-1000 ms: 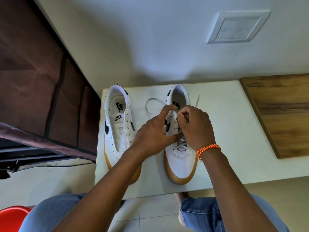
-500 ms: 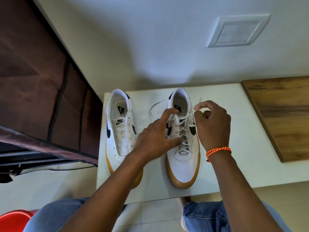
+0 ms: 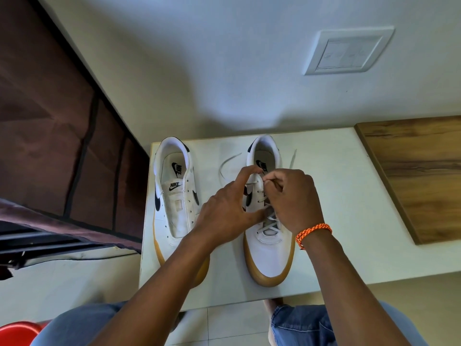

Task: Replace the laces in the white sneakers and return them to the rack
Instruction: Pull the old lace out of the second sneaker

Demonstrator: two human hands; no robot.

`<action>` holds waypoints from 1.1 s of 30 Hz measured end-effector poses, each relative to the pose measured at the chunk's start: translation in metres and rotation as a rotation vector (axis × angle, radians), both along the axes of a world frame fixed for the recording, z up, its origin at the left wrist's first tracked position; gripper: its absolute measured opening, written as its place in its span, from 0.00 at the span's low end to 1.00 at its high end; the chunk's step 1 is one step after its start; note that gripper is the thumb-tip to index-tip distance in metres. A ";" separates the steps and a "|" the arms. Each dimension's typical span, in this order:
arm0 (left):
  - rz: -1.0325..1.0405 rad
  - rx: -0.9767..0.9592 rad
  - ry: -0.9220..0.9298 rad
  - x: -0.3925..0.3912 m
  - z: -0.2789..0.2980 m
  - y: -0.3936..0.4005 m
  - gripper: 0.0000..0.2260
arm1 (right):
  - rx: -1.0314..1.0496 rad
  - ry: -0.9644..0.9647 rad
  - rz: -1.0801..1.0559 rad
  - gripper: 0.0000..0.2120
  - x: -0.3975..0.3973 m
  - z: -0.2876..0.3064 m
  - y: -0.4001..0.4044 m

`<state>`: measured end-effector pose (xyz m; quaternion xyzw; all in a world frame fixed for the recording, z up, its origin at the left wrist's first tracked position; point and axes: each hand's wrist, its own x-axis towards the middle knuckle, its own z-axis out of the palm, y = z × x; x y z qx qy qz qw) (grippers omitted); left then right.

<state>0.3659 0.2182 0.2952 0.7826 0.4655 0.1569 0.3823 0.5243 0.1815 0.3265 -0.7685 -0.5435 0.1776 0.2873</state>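
A person's right hand (image 3: pixel 293 198) pinches a white lace (image 3: pixel 270 182) at the upper eyelets of the right sneaker (image 3: pixel 268 253), while the left hand (image 3: pixel 225 213) grips that shoe's side, forefinger hooked over its tongue. Both white, gum-soled sneakers stand side by side on a pale table (image 3: pixel 349 221); the left sneaker (image 3: pixel 174 196) has no lace. An orange bracelet (image 3: pixel 313 232) circles the right wrist
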 end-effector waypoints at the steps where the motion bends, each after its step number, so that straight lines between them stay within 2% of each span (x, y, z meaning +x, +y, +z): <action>1: -0.001 -0.005 0.000 0.000 0.000 0.000 0.38 | 0.010 0.006 -0.007 0.08 0.000 0.001 -0.001; 4: -0.002 -0.012 0.003 0.000 0.001 0.000 0.38 | 0.051 0.019 -0.050 0.08 0.003 0.006 0.000; 10: -0.019 -0.031 0.001 -0.002 0.002 0.001 0.38 | 0.145 0.012 -0.276 0.06 0.015 0.015 -0.002; 14: -0.015 -0.017 0.011 -0.002 0.004 0.000 0.38 | 0.107 0.047 -0.100 0.12 0.004 0.014 -0.003; 19: -0.021 -0.011 0.006 -0.002 0.006 -0.001 0.38 | -0.009 0.010 -0.019 0.09 -0.002 0.001 -0.001; 24: -0.022 -0.011 0.020 -0.002 0.005 0.000 0.39 | 0.029 0.035 -0.056 0.09 0.004 0.007 0.000; 30: -0.017 -0.012 0.033 -0.002 0.002 0.001 0.39 | 0.116 0.032 -0.268 0.07 0.009 0.012 -0.002; 33: -0.016 -0.016 0.026 -0.003 0.002 0.001 0.38 | 0.129 0.091 -0.213 0.10 0.005 0.016 -0.003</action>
